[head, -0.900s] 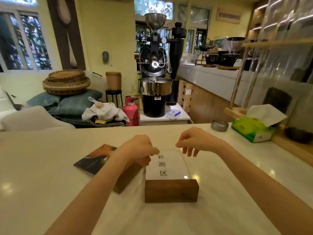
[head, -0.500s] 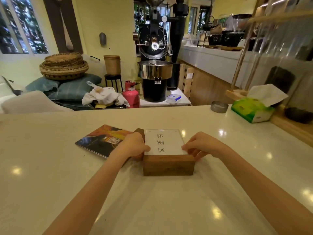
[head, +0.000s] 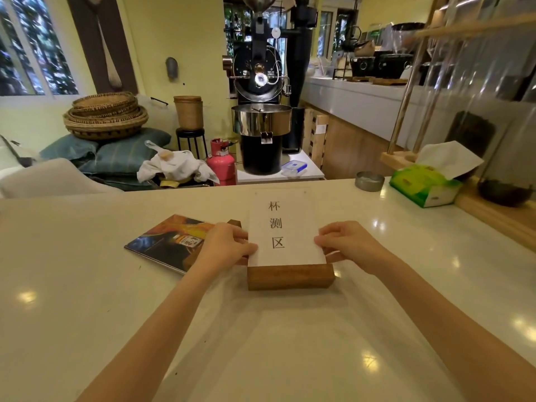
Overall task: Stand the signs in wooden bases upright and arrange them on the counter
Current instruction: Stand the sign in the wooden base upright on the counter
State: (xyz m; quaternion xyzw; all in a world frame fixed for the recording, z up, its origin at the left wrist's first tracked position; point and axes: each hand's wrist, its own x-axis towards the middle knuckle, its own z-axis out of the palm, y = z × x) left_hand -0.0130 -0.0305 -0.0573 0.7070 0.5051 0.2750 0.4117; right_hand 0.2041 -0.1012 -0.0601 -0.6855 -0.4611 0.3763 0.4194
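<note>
My arms are bare along all that shows of them, no sleeves in sight. My left hand (head: 224,245) and right hand (head: 346,245) wear nothing: no gloves, rings, watch or bands. My fingernails look short and plain.

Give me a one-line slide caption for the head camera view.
Both hands, left hand and right hand, steady a white sign upright in its wooden base on the counter.

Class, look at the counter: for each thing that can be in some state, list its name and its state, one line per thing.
Sign: upright in its wooden base, held at both edges.
Left hand: gripping the sign's left edge.
Right hand: gripping the sign's right edge.
Booklet: lying flat, closed.
Tissue box: open, a tissue sticking out.
</note>
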